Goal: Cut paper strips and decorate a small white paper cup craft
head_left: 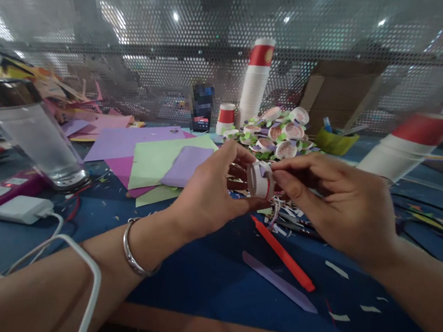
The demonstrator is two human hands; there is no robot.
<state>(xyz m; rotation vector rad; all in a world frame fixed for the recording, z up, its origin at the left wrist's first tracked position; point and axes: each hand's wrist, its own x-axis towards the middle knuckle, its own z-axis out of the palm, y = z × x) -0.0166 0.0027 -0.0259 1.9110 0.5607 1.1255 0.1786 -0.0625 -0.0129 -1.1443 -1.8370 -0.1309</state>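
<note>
Both my hands meet over the blue table [205, 279] around a small red-and-white paper cup piece [260, 180]. My left hand [212, 192], with a silver bangle on its wrist, pinches the piece from the left between thumb and fingers. My right hand [336, 210] pinches its right edge with thumb and forefinger. Below the hands lie paper scraps, a red strip [284, 253] and a purple strip [278, 282].
Green, purple and pink paper sheets [154, 162] lie behind my left hand. A pile of paper-cup flowers [279, 135], a tall cup stack [255, 86] and a lying cup stack [405, 147] sit beyond. A glass jar [37, 135], white charger [24, 209] and cable are at left.
</note>
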